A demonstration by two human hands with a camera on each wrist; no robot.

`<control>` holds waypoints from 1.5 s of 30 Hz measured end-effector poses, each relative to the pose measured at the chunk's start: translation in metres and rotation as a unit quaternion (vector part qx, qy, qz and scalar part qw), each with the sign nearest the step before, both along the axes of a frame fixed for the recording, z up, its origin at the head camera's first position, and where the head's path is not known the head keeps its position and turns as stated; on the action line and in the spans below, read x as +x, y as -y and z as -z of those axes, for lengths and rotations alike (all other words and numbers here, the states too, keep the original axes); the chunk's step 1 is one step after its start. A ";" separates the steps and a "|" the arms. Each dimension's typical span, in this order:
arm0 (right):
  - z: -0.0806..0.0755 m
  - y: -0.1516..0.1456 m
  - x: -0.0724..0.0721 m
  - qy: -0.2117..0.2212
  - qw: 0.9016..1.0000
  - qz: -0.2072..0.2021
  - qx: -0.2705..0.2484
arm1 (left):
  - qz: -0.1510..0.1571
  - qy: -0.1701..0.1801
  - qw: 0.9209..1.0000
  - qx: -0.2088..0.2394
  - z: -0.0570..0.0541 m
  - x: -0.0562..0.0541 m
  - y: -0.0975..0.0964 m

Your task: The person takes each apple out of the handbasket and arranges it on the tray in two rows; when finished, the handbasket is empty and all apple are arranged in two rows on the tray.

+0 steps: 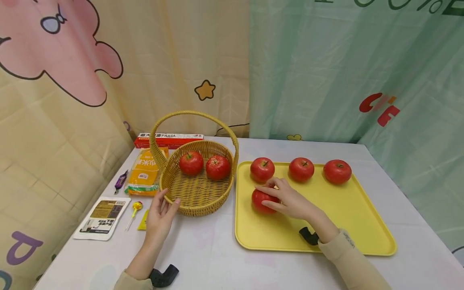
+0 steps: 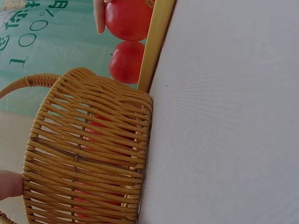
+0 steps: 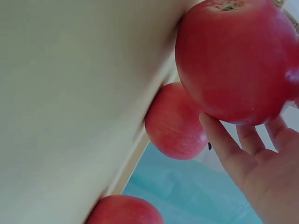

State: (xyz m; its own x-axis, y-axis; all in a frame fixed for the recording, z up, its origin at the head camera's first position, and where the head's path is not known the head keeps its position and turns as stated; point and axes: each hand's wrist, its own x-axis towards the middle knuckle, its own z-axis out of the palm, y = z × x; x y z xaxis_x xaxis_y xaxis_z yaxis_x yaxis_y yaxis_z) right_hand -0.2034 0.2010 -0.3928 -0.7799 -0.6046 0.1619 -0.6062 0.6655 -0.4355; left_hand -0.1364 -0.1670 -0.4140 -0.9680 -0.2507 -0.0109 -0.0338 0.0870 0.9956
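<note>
Fingers of the right hand [image 1: 288, 198] are curled round an apple [image 1: 258, 201], thumb on the near side; I can't tell whether it sits on the yellow tray [image 1: 340, 217] or just above. I see it at the tray's left, nearer the person than the row of three apples [image 1: 301, 169] along the far edge. The left hand [image 1: 158, 219] has thumb and forefinger apart, touching the near-left rim of the wicker basket [image 1: 203, 209]. I count two apples [image 1: 191, 163] inside it, on the table [image 1: 214, 249].

Head view faces forward-down from above; close, sideways wrist views share apples [image 3: 233, 65].
</note>
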 end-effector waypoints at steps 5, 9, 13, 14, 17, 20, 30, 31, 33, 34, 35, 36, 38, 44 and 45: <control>-0.002 -0.003 0.006 0.064 0.996 0.016 -0.067 | -0.004 0.006 1.000 -0.008 0.000 0.000 0.000; -0.002 -0.004 0.010 0.087 0.992 0.024 -0.087 | -0.006 0.006 1.000 -0.011 -0.001 0.000 0.000; -0.002 -0.004 0.014 0.105 0.991 0.033 -0.071 | -0.005 0.002 1.000 -0.010 0.000 0.000 0.000; -0.002 -0.003 0.015 0.108 0.991 0.035 -0.067 | -0.005 0.001 1.000 -0.010 0.000 0.000 0.000; -0.002 -0.001 0.017 0.120 0.990 0.034 -0.063 | -0.003 -0.003 1.000 -0.007 0.000 0.000 0.000; 0.000 0.000 0.017 0.119 0.991 0.028 -0.060 | -0.003 -0.003 1.000 -0.005 0.000 0.000 -0.001; -0.006 0.001 0.013 0.108 0.992 -0.006 -0.061 | 0.000 0.001 1.000 -0.003 -0.002 0.001 -0.001; -0.010 0.001 0.012 0.109 0.992 -0.010 -0.065 | 0.000 0.002 1.000 -0.003 -0.002 0.001 -0.001; -0.021 0.003 0.009 0.109 0.991 -0.017 -0.070 | -0.001 0.003 1.000 -0.005 -0.002 0.001 -0.001; -0.028 0.005 0.007 0.107 0.992 -0.021 -0.070 | -0.001 0.004 1.000 -0.005 -0.002 0.001 -0.001; -0.036 0.008 0.005 0.104 0.991 -0.028 -0.074 | -0.002 0.005 1.000 -0.005 -0.002 0.001 0.000; -0.043 0.011 0.004 0.098 0.992 -0.031 -0.075 | -0.002 0.005 1.000 -0.005 -0.002 0.001 0.000; -0.059 0.021 0.000 0.086 0.992 -0.039 -0.082 | -0.002 0.006 1.000 -0.005 -0.002 0.001 0.000; -0.092 0.062 -0.018 0.063 0.982 -0.102 -0.145 | -0.005 0.006 1.000 -0.009 -0.002 0.001 -0.001; -0.095 0.070 -0.021 0.064 0.979 -0.111 -0.156 | -0.005 0.007 1.000 -0.009 -0.002 0.001 -0.001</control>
